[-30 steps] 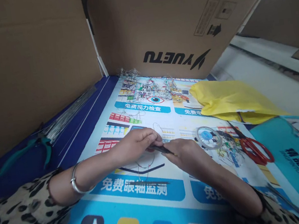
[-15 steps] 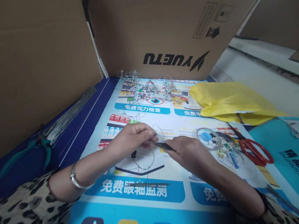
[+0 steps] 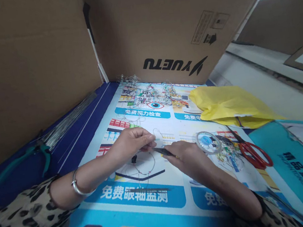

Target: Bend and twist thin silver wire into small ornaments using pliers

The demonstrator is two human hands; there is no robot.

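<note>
My left hand (image 3: 136, 141) is closed in a pinch on a thin wire, which curves up past the fingertips. Below the fingers hangs a fine wire loop (image 3: 148, 173) with a few tiny beads along it. Wrapped in my right hand (image 3: 186, 155) are slim dark tweezers (image 3: 161, 150), their narrow end pointing at the left fingertips. Whether the tips touch the wire is too small to tell. A small black piece (image 3: 134, 158) lies beneath my left hand.
Teal-handled pliers (image 3: 42, 147) and a bundle of straight wires (image 3: 68, 115) lie at left. Tangled wire pieces (image 3: 154, 92) sit before the cardboard wall (image 3: 155, 22). To the right are a clear round spool (image 3: 208, 142), red scissors (image 3: 254, 154) and a yellow bag (image 3: 229, 104).
The view has shifted slightly. Both hands keep their places near each other, with the wire and the tweezers still held.
</note>
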